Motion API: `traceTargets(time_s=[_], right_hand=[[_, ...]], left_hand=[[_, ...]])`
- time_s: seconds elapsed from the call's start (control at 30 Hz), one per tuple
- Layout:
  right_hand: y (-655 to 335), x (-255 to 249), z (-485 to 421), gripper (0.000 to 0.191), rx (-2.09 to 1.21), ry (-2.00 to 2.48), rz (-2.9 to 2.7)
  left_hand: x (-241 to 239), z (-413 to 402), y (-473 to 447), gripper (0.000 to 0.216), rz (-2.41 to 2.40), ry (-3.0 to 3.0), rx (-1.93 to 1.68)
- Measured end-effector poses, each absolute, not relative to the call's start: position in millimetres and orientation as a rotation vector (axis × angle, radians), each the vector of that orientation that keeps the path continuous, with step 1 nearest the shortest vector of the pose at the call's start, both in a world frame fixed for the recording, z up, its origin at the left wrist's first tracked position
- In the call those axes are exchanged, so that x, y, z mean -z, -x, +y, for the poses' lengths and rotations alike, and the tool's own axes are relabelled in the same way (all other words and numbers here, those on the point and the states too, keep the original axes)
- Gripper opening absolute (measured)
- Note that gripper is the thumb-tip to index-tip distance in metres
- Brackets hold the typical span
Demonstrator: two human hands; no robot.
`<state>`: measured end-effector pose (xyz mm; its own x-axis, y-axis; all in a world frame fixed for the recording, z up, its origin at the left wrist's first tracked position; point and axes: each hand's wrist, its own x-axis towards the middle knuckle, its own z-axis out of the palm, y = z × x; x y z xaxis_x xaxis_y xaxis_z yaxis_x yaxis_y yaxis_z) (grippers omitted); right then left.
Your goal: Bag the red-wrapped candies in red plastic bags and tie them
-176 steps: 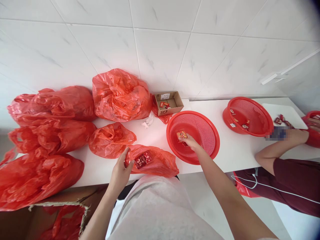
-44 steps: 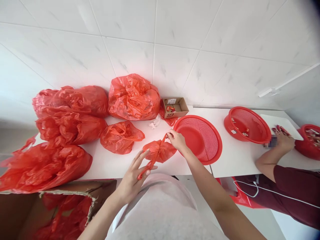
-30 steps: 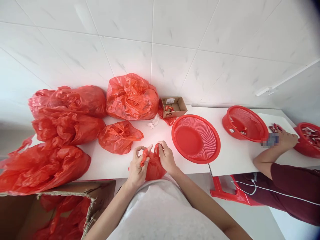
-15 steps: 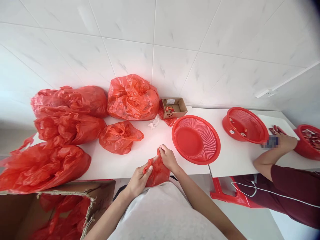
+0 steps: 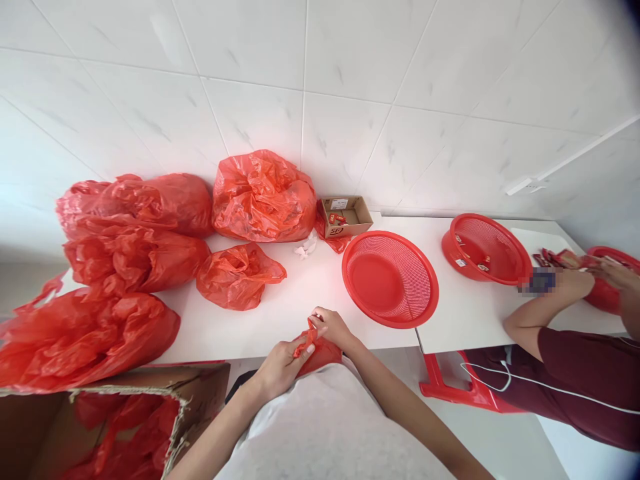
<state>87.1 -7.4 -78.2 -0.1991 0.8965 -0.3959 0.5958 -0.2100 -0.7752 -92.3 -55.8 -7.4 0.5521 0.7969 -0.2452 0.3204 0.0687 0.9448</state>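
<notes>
Both hands are on a red plastic bag point(image 5: 323, 357) held low against my body, at the table's front edge. My left hand point(image 5: 280, 369) grips a bunched part of the bag, fingers closed round it. Just right of it, my right hand point(image 5: 330, 327) pinches the gathered top of the same bag. What the bag contains is hidden. A red mesh basket point(image 5: 370, 272) stands on the table to the right of my hands, with nothing visible inside. A smaller filled red bag point(image 5: 240, 275) lies to the left.
Large red bags point(image 5: 265, 197) line the table's left and back. A small cardboard box point(image 5: 345, 217) holds a few red packets. A big carton point(image 5: 200, 393) with red bags sits lower left. At right, a person in a maroon sleeve point(image 5: 575, 363) handles packets near another red basket point(image 5: 485, 248).
My right hand has moved slightly left and down, closer to my left hand, with the bag's top. The co-worker's second hand has come into view at the right.
</notes>
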Motion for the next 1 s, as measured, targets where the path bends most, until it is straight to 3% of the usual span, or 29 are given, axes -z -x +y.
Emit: traceTargets(time_s=[0.2,0.33,0.53,0.63,0.8,1.0], right_hand=[[-98.1,64.9,-3.8,0.021,-1.272,1.825,-1.702],[-107.1,7.4,3.7,0.027,-1.156,1.541,-1.712],[-87.6,-66.9,3.7,0.020,-1.022,1.141,-1.906],[-74.0,-66.9,10.2,0.023,-0.948,1.086,-1.956],[-71.1,-41.6,25.9,0.023,-0.926,1.130,-2.053],[-79.6,-36.4,19.8,0.015,-1.013,1.432,-1.736]], left_hand=[[8.9,-52.9,97.5,0.045,1.122,-1.578,-0.676],[-4.1,-44.8,99.9,0.046,1.137,-1.433,-0.790],[-19.3,-23.4,86.0,0.044,1.161,-1.357,-0.858],[-17.7,-15.1,80.3,0.026,1.205,-1.464,-0.778],[-12.7,-13.0,80.3,0.042,1.249,-1.360,-0.866],[-8.0,-16.6,86.8,0.040,1.245,-1.148,-1.000]])
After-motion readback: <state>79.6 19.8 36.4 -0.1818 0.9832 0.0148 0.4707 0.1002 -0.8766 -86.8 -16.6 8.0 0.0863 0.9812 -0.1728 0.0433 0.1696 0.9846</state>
